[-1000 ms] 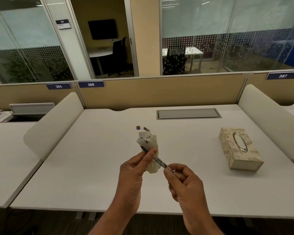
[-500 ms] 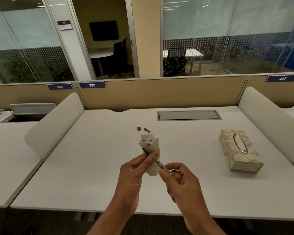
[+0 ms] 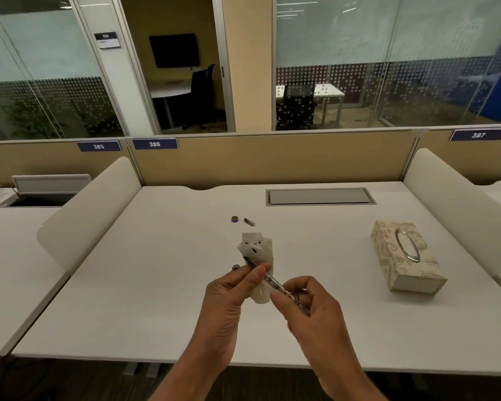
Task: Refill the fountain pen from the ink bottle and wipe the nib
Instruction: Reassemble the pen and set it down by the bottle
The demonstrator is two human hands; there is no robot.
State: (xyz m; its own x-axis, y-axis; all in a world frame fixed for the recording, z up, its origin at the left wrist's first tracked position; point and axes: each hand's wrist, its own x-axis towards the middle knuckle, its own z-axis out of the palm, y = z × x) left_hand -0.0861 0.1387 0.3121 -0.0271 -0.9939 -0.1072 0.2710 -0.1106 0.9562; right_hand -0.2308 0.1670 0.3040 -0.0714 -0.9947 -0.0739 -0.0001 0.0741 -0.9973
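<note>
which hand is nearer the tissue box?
Right. The right hand is left of the tissue box, holding the pen; the left hand is farther left.

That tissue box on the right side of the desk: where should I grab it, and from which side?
Grip the tissue box across its two long side walls, coming down from above. It lies flat on the desk with its long axis running away from the person, and nothing stands beside it. Stay clear of the oval opening on top; the walls look firmer, though that is a guess.
</note>
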